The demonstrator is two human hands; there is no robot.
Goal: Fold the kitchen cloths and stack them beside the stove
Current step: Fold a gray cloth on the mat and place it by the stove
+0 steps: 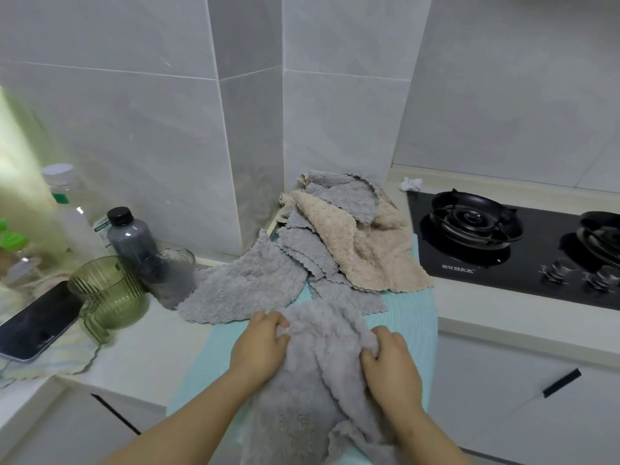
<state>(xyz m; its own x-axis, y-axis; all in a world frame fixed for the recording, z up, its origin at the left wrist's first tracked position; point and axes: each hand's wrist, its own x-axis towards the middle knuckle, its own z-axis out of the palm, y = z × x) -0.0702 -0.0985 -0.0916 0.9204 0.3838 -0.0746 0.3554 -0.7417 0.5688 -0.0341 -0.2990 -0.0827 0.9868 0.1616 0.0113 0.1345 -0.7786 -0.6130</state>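
Observation:
A crumpled grey cloth (pixel 312 384) lies on the pale blue mat (pixel 412 317) at the counter's front edge and hangs over it. My left hand (pixel 260 344) grips its upper left part with curled fingers. My right hand (pixel 391 360) grips its right side, a fold bunched between thumb and fingers. Behind them lies a loose heap: a beige cloth (pixel 355 250) on top, with several grey cloths (pixel 245 283) spread around and under it. The black gas stove (pixel 510 243) sits to the right of the heap.
On the left stand a green ribbed cup (pixel 107 293), a grey glass (pixel 171 273), a dark bottle (pixel 129 236) and a clear bottle (pixel 72 209). A phone (pixel 37 323) lies on a striped cloth. A white crumpled scrap (pixel 411 184) sits behind the stove. Tiled walls enclose the corner.

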